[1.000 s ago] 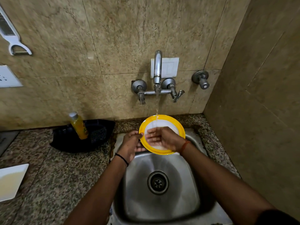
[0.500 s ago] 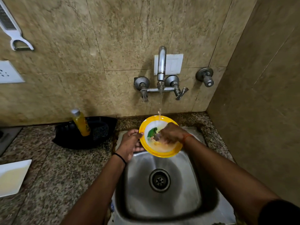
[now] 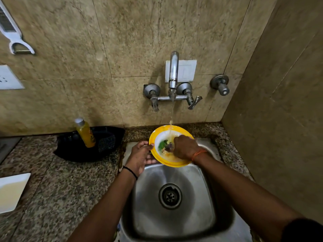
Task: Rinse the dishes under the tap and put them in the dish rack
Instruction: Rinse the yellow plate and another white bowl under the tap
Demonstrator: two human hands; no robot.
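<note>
Nearest, the steel sink (image 3: 174, 222) is seen w/ its drain. Above its back edge a yellow-rimmed plate (image 3: 161, 136) is gripped at the left rim by the left hand (image 3: 140, 157), fingers curled underneath. Right hand (image 3: 185, 146) is pressed onto the plate, fingers curled; whether anything is held can't be told. Water is poured onto it from the tap (image 3: 173, 70).

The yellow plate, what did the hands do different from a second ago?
The right hand was flat across the yellow plate; now its fingers are curled, rubbing the middle, so the green picture shows. The left hand still holds the plate's left rim, and the tap still runs over the sink.
</note>
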